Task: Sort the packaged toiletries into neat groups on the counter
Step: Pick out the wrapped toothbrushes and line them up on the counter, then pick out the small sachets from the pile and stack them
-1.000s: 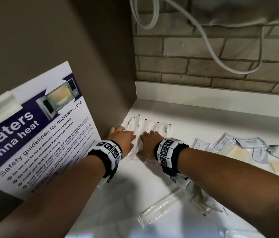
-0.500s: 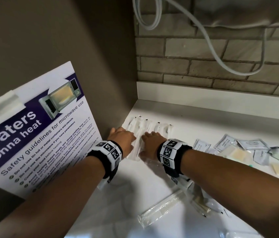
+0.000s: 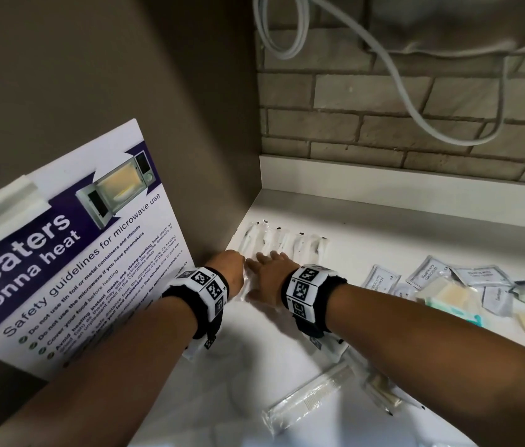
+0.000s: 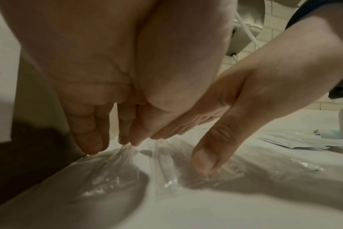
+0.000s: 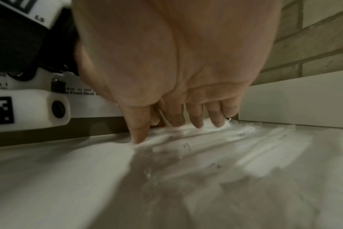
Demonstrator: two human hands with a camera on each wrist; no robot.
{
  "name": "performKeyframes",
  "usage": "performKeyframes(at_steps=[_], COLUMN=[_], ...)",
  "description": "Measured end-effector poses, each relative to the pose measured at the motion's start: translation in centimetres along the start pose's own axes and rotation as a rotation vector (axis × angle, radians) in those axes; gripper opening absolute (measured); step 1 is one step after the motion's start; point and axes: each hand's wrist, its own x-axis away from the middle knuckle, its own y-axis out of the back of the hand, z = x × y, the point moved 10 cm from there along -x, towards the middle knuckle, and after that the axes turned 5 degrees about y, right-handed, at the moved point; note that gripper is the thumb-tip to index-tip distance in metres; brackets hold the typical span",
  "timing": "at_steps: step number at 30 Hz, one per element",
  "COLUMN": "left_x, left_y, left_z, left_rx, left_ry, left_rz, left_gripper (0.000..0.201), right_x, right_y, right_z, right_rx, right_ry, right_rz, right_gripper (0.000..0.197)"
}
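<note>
Since a second ago your two hands have barely shifted; they stay side by side on the row of clear wrapped packets (image 3: 282,245) in the back left corner of the surface (image 3: 384,233). Your left hand (image 3: 227,269) lies with straight fingers, their tips touching the crinkled wrap in the left wrist view, right against the brown side wall (image 3: 190,124). Your right hand (image 3: 269,274) is flat too, its fingers (image 5: 194,117) spread and pressing down on the packets, thumb tip on the plastic. Neither hand grips anything.

The row runs from the side wall toward the right, its far ends stopping short of the white upstand (image 3: 416,185) at the back, with a bare strip between. To the left there is no room: the wall and the leaning microwave safety poster (image 3: 70,253) close that side. To the right, the sachets and soap packets (image 3: 455,288) lie in a loose heap, near but apart from the row. Toward you, a long clear packet (image 3: 306,398) lies slantwise under your right forearm, with other small wraps (image 3: 380,393) just beside it
</note>
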Motion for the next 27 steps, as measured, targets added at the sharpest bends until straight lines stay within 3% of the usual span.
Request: performKeyframes(at_steps=[12, 18, 23, 27], left_x=[-0.5, 0.1, 0.8, 2.8], left_y=[-0.1, 1.4, 4.3, 4.6], left_z=[0.2, -0.3, -5.3, -13.7], left_rx=[-0.056, 0.086, 0.250, 0.294], left_ry=[-0.010, -0.010, -0.127, -0.293], left_rz=[-0.018, -0.063, -0.170, -0.092], left_gripper=[0.035, 0.047, 0.040, 0.034], right_x=[0.1, 2.0, 6.7, 11.5], right_y=[-0.6, 1.3, 3.8, 2.7], right_z=[-0.3, -0.9, -7.6, -16.6], right_rx=[-0.077, -0.128, -0.113, -0.076], right_ry=[-0.007, 0.013, -0.097, -0.329], right_rz=[-0.005, -0.030, -0.121, -0.046], right_gripper=[0.085, 0.082, 0.053, 0.044])
